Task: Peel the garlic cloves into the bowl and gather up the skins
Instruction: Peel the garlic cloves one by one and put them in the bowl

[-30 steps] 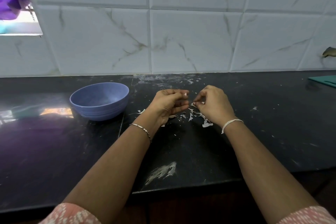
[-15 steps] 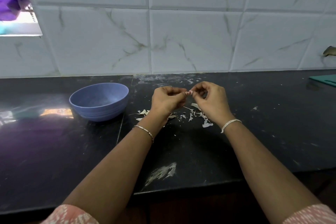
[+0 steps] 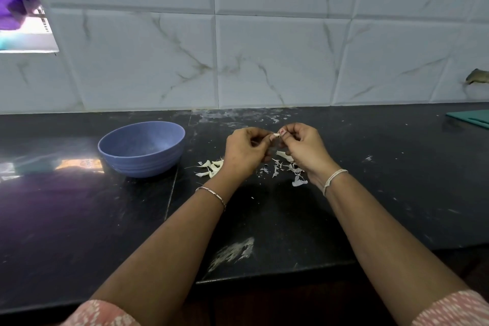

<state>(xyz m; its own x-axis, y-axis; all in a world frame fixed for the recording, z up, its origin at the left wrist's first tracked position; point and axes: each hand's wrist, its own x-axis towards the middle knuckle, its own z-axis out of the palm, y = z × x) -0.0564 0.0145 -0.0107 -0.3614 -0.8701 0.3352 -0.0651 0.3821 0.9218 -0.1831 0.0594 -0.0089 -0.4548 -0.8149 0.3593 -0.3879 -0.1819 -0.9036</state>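
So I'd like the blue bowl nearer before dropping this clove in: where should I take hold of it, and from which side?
Take the bowl by its rim on the right side, the one nearest the left hand, thumb inside and fingers outside. It stands upright and open, and its rounded wall tapers down, so the rim likely offers the surest hold.

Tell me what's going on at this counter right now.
A person is peeling garlic by hand. The left hand and right hand both pinch a small garlic clove between their fingertips, held just above the black counter. Torn skins lie scattered on the counter under the hands, not yet gathered. A blue bowl stands to the left, and no cloves show in the part of its inside that is visible.
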